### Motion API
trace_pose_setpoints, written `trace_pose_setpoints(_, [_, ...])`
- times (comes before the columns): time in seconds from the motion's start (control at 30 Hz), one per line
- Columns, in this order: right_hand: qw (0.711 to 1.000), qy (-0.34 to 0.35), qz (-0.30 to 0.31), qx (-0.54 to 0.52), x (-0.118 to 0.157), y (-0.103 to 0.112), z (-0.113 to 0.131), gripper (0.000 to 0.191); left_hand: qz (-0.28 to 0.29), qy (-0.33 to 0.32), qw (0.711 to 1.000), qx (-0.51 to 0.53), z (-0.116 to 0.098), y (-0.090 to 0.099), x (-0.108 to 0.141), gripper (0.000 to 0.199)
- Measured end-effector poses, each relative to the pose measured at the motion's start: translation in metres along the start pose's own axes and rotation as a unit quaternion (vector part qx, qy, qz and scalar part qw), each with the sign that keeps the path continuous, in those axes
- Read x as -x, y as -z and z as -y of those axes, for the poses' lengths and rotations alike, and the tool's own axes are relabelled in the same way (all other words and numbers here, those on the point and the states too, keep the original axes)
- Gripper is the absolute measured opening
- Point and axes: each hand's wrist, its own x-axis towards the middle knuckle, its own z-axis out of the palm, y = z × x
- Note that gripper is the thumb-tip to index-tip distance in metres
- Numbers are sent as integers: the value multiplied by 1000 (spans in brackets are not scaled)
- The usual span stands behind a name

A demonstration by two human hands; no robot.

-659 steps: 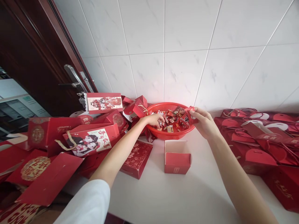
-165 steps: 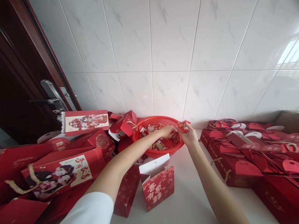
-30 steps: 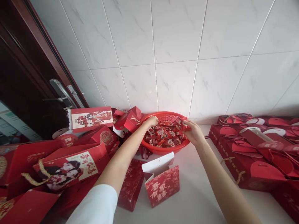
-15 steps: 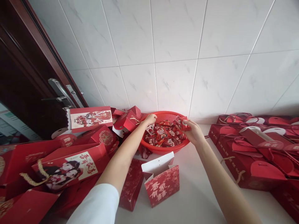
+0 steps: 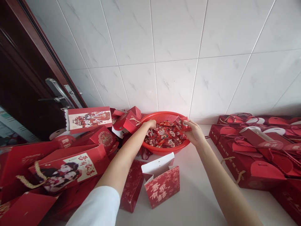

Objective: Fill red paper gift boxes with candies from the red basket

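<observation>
A red plastic basket (image 5: 164, 151) full of red-wrapped candies (image 5: 164, 134) stands against the wall. Over its left side, my left hand (image 5: 152, 124) dips down among the candies with its fingers bent; the fingertips are hidden. My right hand (image 5: 194, 133) is at the basket's right rim, its thumb and fingers closed on red candy packets (image 5: 182, 123). In front of the basket an open red paper bag (image 5: 162, 187) stands upright, its white inside showing. Another dark red bag (image 5: 132, 186) is just left of it.
Red gift boxes with rope handles (image 5: 68, 171) are heaped on the left. Rows of closed red boxes (image 5: 249, 163) fill the right side. A dark door with a metal handle (image 5: 58, 91) is at the back left, beside the tiled wall (image 5: 176, 75).
My left hand has moved down, deeper into the basket. My right hand stays at the right rim with the packets. The view has shifted slightly.
</observation>
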Motion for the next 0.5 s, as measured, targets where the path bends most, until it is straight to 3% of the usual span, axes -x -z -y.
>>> trace_pose_setpoints(0.2, [1000, -2, 0, 5, 1, -2, 1, 26, 65, 45, 995, -64, -6, 3, 4, 12])
trace_pose_setpoints(0.5, [1000, -8, 0, 7, 0, 0, 0, 26, 32, 34, 998, -35, 0, 1, -3, 21])
